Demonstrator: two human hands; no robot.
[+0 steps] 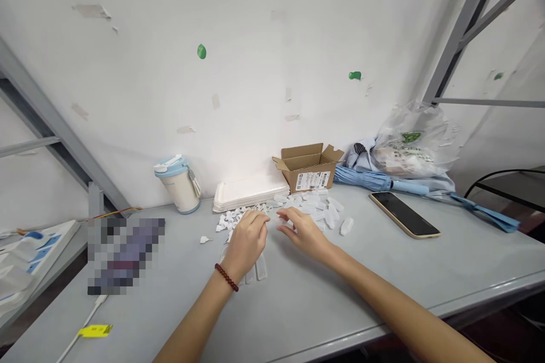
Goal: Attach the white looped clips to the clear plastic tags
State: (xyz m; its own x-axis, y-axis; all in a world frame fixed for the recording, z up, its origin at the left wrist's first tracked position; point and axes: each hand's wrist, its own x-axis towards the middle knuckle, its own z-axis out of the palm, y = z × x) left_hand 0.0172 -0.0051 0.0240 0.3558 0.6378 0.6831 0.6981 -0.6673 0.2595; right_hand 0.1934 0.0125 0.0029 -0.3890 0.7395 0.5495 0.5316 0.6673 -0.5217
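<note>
In the head view, my left hand (247,236) is closed, with thumb and fingertips pressed together; what they hold, if anything, is hidden. Facing it, my right hand (307,232) curls its thumb and fingers around a faint translucent plastic piece (279,219), hard to make out between the fingertips. Small white pointed caps (230,218) lie in a pile behind my left hand, and one stray cap (205,240) is off to the left. Beyond my right hand are heaped translucent flat plastic pieces (330,215). Several longer translucent pieces (261,267) lie beside my left wrist.
A stack of white trays (251,193) and an open cardboard box (310,173) stand against the wall. A cup (181,187) is at left, a phone (404,215) at right. Behind the phone lie a blue umbrella (366,177) and a plastic bag (413,144).
</note>
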